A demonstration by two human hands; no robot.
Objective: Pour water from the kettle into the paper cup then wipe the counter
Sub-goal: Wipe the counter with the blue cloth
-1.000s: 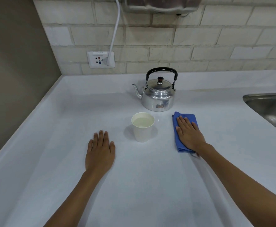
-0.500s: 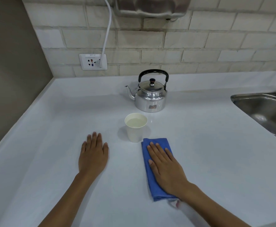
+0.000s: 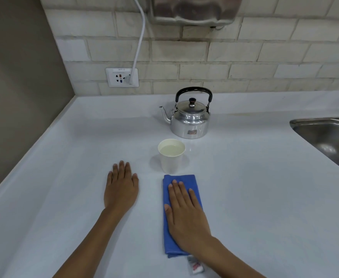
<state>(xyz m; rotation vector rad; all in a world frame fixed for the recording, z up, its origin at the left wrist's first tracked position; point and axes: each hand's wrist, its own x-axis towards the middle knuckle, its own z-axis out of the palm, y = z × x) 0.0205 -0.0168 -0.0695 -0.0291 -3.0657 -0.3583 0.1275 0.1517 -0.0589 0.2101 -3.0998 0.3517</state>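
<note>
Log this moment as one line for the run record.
phase: wiping | right hand flat on cloth | left hand flat on counter | cup filled

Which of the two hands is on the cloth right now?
The right hand, pressed flat on the blue cloth just in front of the paper cup. The left hand lies flat on bare counter.

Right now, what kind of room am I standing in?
Most likely a kitchen or pantry corner: a metal kettle on a white counter, a steel sink set into it, and a tiled wall with a socket.
</note>
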